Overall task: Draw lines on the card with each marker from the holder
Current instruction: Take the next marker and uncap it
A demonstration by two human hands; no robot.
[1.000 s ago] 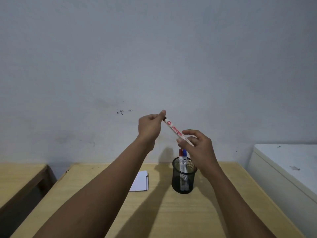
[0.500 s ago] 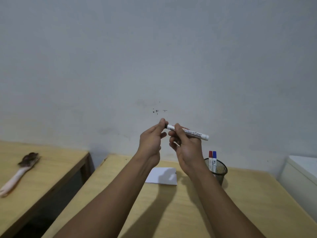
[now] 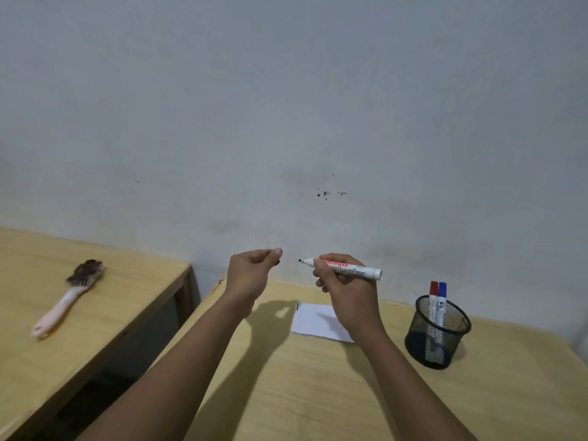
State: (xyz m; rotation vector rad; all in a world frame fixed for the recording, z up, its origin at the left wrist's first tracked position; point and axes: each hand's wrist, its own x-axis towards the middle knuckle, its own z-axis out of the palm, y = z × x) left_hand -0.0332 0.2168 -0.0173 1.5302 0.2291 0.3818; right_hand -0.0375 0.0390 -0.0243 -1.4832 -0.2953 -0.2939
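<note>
I've got the white marker (image 3: 345, 269) uncapped, black tip pointing left, roughly level above the white card (image 3: 315, 319) lying flat on the table. Red marker (image 3: 433, 302) and blue marker (image 3: 442, 303) stand capped in the black mesh holder (image 3: 437, 335) — card looks blank, I think.

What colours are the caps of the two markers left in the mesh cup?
One red cap, one blue cap, side by side in the black holder; the head view shows them.

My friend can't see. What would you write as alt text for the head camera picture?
A person's right hand holds an uncapped black marker in the air, while the left hand pinches its small dark cap. Below, on a wooden table, lie a white card and a mesh holder with a red and a blue marker.
</note>
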